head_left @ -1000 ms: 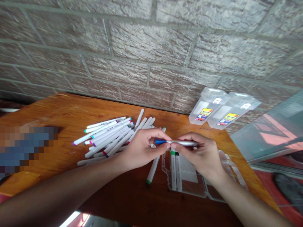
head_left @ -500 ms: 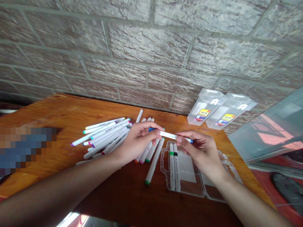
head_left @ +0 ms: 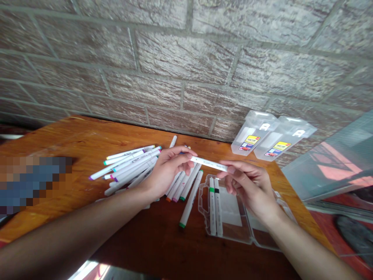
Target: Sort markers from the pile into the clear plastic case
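Observation:
A white marker (head_left: 209, 163) is held level above the table between both hands. My left hand (head_left: 170, 167) pinches one end of it, and the fingertips of my right hand (head_left: 250, 186) grip the other. Fingers hide both ends of the marker. Beneath and left of my left hand lies a loose pile of white markers (head_left: 135, 165) with coloured ends. One marker with a green end (head_left: 190, 200) lies apart at the pile's right. Below my right hand, a clear plastic case (head_left: 244, 229) lies opened flat, with a green-banded marker (head_left: 212, 206) and a black-banded marker (head_left: 218, 208) side by side in it.
Two clear plastic boxes (head_left: 250, 132) with yellow labels stand at the table's back right, near the brick wall (head_left: 186, 70). The wooden table (head_left: 87, 132) ends on the right above a red floor. A pixelated patch covers something at the left edge.
Both hands have shifted slightly along the marker, and more of its printed barrel shows between them. Its blue ends, visible before, are now covered by fingers.

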### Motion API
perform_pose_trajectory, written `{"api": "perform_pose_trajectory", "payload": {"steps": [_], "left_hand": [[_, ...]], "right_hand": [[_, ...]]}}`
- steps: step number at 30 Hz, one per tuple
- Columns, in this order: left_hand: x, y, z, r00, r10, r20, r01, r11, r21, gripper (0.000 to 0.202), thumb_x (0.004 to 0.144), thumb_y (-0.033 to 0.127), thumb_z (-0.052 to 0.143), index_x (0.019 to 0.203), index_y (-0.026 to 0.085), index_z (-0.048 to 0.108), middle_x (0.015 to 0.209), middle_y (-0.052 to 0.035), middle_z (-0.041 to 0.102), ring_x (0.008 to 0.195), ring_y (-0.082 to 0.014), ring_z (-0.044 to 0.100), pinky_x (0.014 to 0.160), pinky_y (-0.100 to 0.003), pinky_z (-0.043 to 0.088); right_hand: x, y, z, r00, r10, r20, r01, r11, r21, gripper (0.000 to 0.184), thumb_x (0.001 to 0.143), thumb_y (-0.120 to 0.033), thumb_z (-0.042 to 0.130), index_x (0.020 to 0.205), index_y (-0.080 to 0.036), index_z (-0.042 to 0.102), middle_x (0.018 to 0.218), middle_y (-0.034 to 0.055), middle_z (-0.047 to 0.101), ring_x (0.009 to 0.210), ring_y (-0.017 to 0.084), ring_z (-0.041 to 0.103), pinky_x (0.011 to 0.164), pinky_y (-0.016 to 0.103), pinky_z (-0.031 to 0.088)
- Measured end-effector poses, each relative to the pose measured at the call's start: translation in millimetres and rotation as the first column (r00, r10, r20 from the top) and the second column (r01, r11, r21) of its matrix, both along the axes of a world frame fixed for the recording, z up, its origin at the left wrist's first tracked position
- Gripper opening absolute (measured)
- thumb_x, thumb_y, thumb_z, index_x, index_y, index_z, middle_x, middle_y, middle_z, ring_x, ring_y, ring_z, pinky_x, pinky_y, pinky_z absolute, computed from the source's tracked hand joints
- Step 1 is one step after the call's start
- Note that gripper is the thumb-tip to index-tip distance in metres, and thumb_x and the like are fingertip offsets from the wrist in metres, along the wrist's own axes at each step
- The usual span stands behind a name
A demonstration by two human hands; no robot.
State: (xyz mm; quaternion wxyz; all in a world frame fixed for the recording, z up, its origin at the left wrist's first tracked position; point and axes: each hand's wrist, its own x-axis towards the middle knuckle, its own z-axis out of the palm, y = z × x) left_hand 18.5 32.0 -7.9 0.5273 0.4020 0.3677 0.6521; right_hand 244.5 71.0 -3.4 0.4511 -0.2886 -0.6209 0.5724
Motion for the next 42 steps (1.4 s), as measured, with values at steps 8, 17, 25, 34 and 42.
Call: {"api": "perform_pose_trajectory", "payload": {"steps": [8,17,25,34,42], "left_hand": [[0,-2,1.4,1.000,0.000,0.003,0.000,1.000,-0.012,0.010,0.082,0.022,0.074,0.086,0.013,0.077,0.067,-0.0017,0.068,0.058,-0.0104,0.058,0.058,-0.022,0.046],[2,-2,4.7,1.000,0.012,0.015,-0.011,1.000,-0.026,0.015,0.080,0.026,0.078,0.086,0.012,0.076,0.066,-0.0026,0.069,0.058,-0.0112,0.058,0.055,-0.023,0.046],[2,-4,2.5,0.999,-0.020,0.033,0.021,1.000,-0.011,0.022,0.087,0.031,0.072,0.095,0.012,0.078,0.070,-0.0069,0.074,0.056,-0.0127,0.059,0.055,-0.024,0.046],[3,-5,2.3,0.998,-0.066,0.025,0.066,0.998,0.010,0.028,0.088,0.036,0.073,0.102,0.012,0.079,0.072,-0.0076,0.074,0.056,-0.0130,0.059,0.057,-0.026,0.045],[0,-8,3.9,0.995,-0.093,-0.033,0.095,0.993,0.064,0.026,0.092,0.032,0.071,0.109,0.016,0.082,0.080,-0.0083,0.076,0.060,-0.0118,0.059,0.063,-0.025,0.045]], "right_hand": [[3,-1,-0.4,0.999,0.022,-0.026,-0.022,1.000,-0.013,0.021,0.094,-0.032,0.070,0.110,-0.024,0.082,0.085,0.0075,0.081,0.048,0.012,0.058,0.045,0.026,0.045],[2,-2,4.3,0.996,0.044,-0.080,-0.047,0.998,-0.037,0.022,0.095,-0.029,0.066,0.111,-0.024,0.081,0.088,0.0086,0.082,0.050,0.012,0.060,0.045,0.025,0.045],[3,0,1.8,0.997,-0.015,-0.072,0.014,1.000,-0.021,0.024,0.096,-0.031,0.065,0.114,-0.025,0.080,0.093,0.0084,0.081,0.050,0.013,0.061,0.045,0.027,0.045],[-4,2,5.1,0.992,-0.125,-0.035,0.125,0.992,-0.009,0.022,0.088,-0.036,0.078,0.105,-0.022,0.080,0.084,0.0061,0.079,0.047,0.011,0.058,0.040,0.024,0.043],[-6,8,10.3,0.966,-0.229,-0.123,0.209,0.965,-0.157,0.025,0.079,-0.038,0.084,0.093,-0.018,0.078,0.074,0.0034,0.073,0.045,0.009,0.054,0.037,0.020,0.040]]}}
